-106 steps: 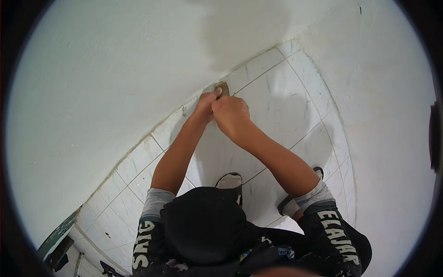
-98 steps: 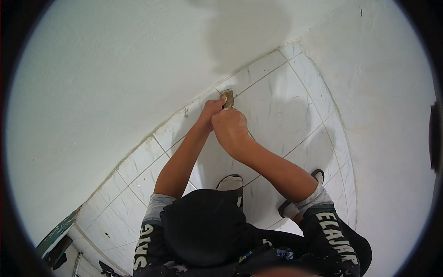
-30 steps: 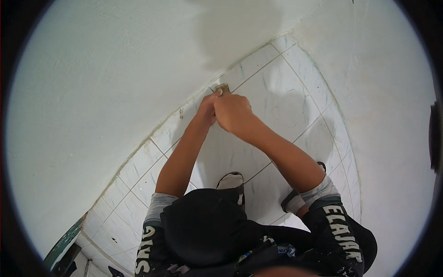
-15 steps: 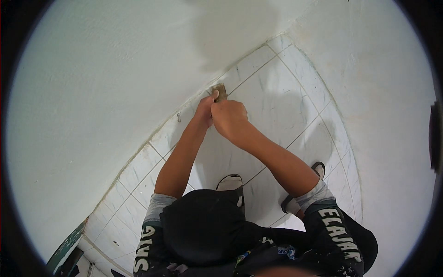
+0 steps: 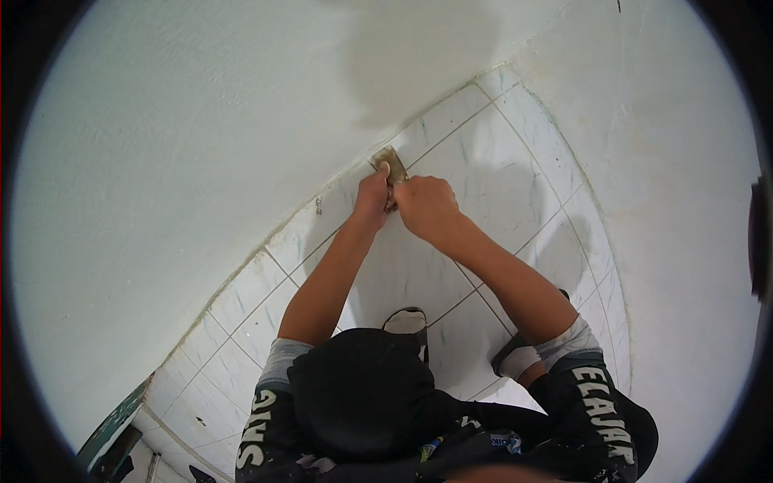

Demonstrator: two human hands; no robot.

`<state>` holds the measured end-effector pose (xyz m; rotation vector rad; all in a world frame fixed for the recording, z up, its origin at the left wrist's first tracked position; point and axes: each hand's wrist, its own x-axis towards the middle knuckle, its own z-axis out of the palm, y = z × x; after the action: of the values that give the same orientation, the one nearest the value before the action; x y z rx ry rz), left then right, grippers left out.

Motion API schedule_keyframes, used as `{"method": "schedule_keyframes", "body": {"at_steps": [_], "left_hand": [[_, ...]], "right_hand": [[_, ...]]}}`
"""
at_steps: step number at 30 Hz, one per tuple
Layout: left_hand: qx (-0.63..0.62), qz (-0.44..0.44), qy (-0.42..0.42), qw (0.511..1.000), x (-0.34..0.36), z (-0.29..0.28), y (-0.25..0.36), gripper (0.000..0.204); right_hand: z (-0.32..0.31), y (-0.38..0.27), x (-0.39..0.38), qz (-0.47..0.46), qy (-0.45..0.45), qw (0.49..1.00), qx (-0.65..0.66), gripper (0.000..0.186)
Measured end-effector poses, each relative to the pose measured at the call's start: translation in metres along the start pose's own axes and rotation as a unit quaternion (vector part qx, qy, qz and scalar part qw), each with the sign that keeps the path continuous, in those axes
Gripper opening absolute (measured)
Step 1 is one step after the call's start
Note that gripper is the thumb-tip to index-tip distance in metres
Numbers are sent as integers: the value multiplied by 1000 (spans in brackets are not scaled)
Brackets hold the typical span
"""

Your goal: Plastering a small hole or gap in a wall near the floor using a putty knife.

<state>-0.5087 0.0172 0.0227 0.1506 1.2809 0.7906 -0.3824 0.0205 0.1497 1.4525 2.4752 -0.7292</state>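
A worn brownish flat tool, probably a scraper [image 5: 394, 161], is at the foot of the white wall, over the tile edge. My left hand [image 5: 372, 193] is closed on it, thumb pressed on its flat face. My right hand [image 5: 425, 201] is closed around its near end, just to the right of my left hand; the part inside its fingers is hidden.
A white wall [image 5: 201, 121] meets another wall [image 5: 676, 201] at a corner behind the tiled floor [image 5: 499, 161]. Below are my sandaled feet [image 5: 405, 322] and a black cap or cloth [image 5: 358, 394]. A green-edged opening [image 5: 121, 414] with dark objects lies at the lower left.
Compared with half a second ago, both hands and the tool have shifted slightly right. My right hand has moved a little away from my left, showing more of my left fingers.
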Motion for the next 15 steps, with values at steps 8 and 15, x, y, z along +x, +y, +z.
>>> {"method": "schedule_keyframes", "body": {"at_steps": [8,15], "left_hand": [[-52,67,3,996,4,6,2,34],[-49,12,-18,999,8,-9,6,36]], "right_hand": [[-16,-3,8,-10,-2,1000,-5,9],[-5,-11,6,-7,30,1000,-5,11]]}}
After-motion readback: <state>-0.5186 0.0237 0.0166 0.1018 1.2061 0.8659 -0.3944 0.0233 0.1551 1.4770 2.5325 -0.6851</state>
